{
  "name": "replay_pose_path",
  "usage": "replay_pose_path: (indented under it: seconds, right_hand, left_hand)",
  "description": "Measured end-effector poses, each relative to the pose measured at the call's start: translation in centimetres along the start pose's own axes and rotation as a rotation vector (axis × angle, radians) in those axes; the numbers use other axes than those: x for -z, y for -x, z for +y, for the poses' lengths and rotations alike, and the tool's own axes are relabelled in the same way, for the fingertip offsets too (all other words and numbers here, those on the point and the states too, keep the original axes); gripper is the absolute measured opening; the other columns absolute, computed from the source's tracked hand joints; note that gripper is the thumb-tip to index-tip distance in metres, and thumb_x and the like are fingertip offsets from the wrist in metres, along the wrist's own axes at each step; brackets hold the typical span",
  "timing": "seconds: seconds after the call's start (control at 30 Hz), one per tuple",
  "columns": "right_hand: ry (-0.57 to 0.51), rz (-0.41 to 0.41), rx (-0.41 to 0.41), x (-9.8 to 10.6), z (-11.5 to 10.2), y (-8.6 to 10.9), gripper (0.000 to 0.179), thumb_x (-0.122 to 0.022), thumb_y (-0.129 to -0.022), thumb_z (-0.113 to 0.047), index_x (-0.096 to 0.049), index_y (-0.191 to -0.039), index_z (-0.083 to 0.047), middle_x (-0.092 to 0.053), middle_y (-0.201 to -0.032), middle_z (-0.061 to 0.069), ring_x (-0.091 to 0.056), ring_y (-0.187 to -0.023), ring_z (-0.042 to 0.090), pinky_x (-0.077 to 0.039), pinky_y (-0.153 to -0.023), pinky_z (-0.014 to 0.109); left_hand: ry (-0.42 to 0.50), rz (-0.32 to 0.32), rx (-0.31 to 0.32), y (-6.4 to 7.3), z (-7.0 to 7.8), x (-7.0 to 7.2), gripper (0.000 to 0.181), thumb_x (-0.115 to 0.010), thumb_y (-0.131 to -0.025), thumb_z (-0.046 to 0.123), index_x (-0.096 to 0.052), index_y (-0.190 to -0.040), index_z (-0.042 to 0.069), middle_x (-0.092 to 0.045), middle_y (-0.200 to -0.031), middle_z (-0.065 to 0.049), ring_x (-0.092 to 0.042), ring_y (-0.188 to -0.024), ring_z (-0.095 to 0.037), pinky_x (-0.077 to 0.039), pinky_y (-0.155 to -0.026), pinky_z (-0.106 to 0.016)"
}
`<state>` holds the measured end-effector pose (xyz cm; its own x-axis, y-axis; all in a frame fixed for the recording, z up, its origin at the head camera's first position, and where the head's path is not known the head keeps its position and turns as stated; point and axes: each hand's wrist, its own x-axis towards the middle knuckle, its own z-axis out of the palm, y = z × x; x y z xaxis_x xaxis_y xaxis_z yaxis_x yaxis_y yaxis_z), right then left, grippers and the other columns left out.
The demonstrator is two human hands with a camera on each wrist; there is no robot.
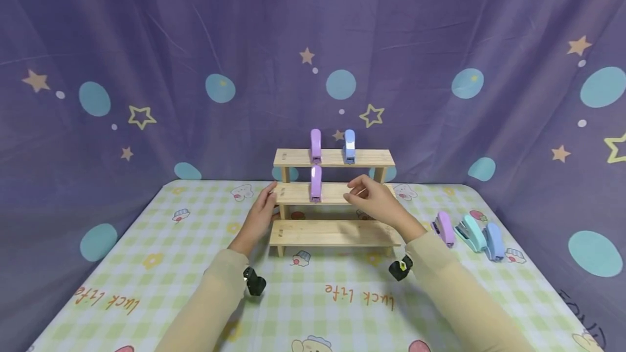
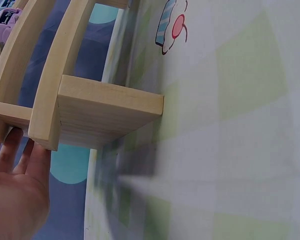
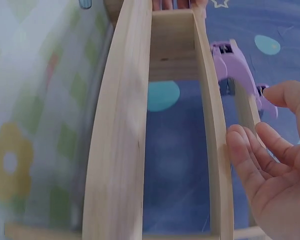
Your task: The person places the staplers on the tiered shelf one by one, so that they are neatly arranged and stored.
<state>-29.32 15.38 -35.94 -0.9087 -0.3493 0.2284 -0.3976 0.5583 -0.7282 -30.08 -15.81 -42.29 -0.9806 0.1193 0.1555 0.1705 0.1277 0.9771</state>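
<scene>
A three-tier wooden shelf stand (image 1: 335,232) stands on the table. My left hand (image 1: 258,215) touches the left end of its middle tier; in the left wrist view the fingers (image 2: 36,162) reach up to the board's end. Over the right part of the middle tier is my right hand (image 1: 375,200), its fingers loosely bent with nothing between them. A purple stapler (image 1: 316,183) stands on end on that tier, left of the right hand. Another purple stapler (image 1: 315,144) and a blue stapler (image 1: 349,145) stand on the top tier. The bottom tier bears no stapler.
Right of the stand, a purple stapler (image 1: 444,228), a mint stapler (image 1: 471,232) and a blue stapler (image 1: 494,242) lie side by side on the checked tablecloth (image 1: 186,265). A purple patterned curtain (image 1: 274,42) hangs behind the table.
</scene>
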Motion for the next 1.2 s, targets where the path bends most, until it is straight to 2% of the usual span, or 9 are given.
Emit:
replay_pose_path:
  seconds: [0.23, 0.43, 0.7, 0.93, 1.2]
  right_hand:
    - [0.045, 0.036, -0.027, 2.1, 1.8, 1.4, 0.041, -0.066, -0.098, -0.040, -0.061, -0.123, -0.008, -0.067, -0.106, 0.003, -0.065, -0.092, 0.020, -0.056, -0.078, 0.040]
    - [0.082, 0.084, -0.050, 3.9, 3.3, 2.9, 0.035, -0.067, -0.097, -0.037, -0.062, -0.119, -0.010, -0.068, -0.104, 0.003, -0.064, -0.093, 0.021, -0.055, -0.082, 0.041]
    - [0.146, 0.118, -0.074, 6.2, 5.5, 5.4, 0.033, -0.065, -0.099, -0.036, -0.062, -0.118, -0.009, -0.068, -0.106, 0.007, -0.065, -0.095, 0.024, -0.056, -0.078, 0.040]
    - [0.203, 0.139, -0.137, 8.3, 7.0, 7.5, 0.032, -0.064, -0.100, -0.033, -0.060, -0.120, -0.007, -0.068, -0.108, 0.010, -0.065, -0.095, 0.027, -0.056, -0.077, 0.044]
    - [0.237, 0.149, -0.205, 10.3, 9.1, 9.6, 0.038, -0.062, -0.100, -0.040, -0.059, -0.122, -0.009, -0.067, -0.111, 0.011, -0.065, -0.096, 0.025, -0.054, -0.076, 0.040]
  left_hand:
    - [-0.015, 0.010, -0.004, 0.0, 0.1, 0.0, 0.049, -0.032, -0.112, 0.028, -0.025, -0.160, 0.019, -0.034, -0.154, -0.019, -0.041, -0.137, -0.039, -0.043, -0.109, -0.053]
    - [-0.010, 0.015, 0.004, 0.0, 0.2, -0.1, 0.049, -0.033, -0.112, 0.027, -0.027, -0.160, 0.018, -0.036, -0.153, -0.019, -0.043, -0.136, -0.038, -0.045, -0.107, -0.051]
    - [-0.021, 0.026, 0.020, -0.1, 0.2, -0.1, 0.048, -0.034, -0.112, 0.028, -0.028, -0.159, 0.020, -0.037, -0.153, -0.018, -0.043, -0.136, -0.038, -0.045, -0.107, -0.050]
    - [-0.025, 0.030, 0.016, 0.0, 0.2, 0.0, 0.048, -0.035, -0.112, 0.028, -0.028, -0.159, 0.020, -0.038, -0.152, -0.019, -0.043, -0.137, -0.038, -0.046, -0.106, -0.050]
    - [-0.025, 0.020, 0.010, 0.1, 0.2, 0.0, 0.049, -0.035, -0.112, 0.029, -0.027, -0.160, 0.020, -0.037, -0.153, -0.018, -0.042, -0.137, -0.038, -0.046, -0.107, -0.050]
